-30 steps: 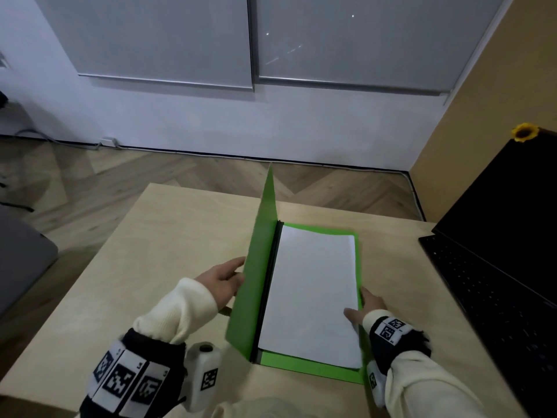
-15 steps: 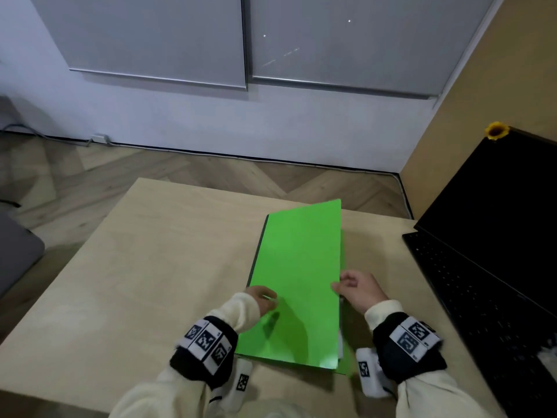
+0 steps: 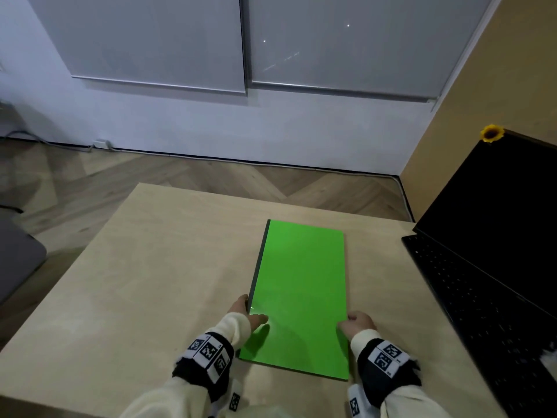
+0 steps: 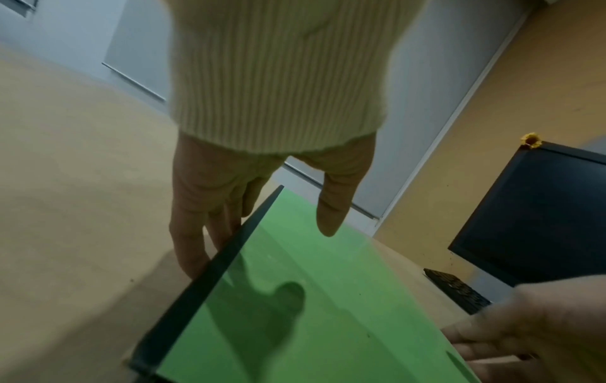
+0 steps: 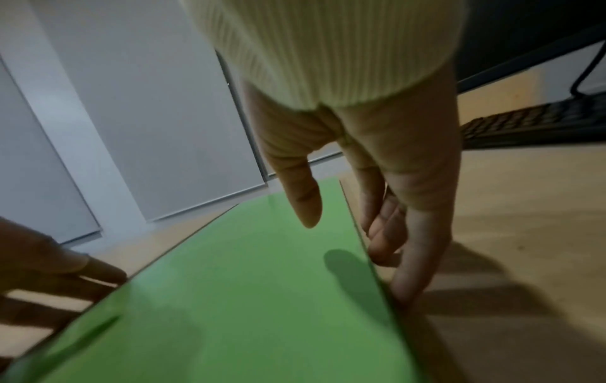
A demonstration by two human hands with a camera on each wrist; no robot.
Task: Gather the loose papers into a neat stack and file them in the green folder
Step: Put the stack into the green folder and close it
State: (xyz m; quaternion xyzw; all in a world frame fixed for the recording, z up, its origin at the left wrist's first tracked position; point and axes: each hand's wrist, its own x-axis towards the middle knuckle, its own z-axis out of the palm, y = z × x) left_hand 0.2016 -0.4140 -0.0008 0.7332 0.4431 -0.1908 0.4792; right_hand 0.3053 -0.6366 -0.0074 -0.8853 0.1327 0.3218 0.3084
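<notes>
With its cover closed and lying flat, the folder sits on the counter, its dark spine along the left edge and its near end close to the counter's front edge. The left hand is at the spine near the front corner: fingers extended down beside the spine toward the counter, thumb straight above the cover, a wide grip holding nothing. The right hand is at the opposite long edge, fingers loosely bent against that edge, thumb above the cover; whether its grip clasps the edge cannot be told. Bare counter spreads left of the folder and beyond its far end. To the right an open laptop stands near, leaving a narrow strip between.
</notes>
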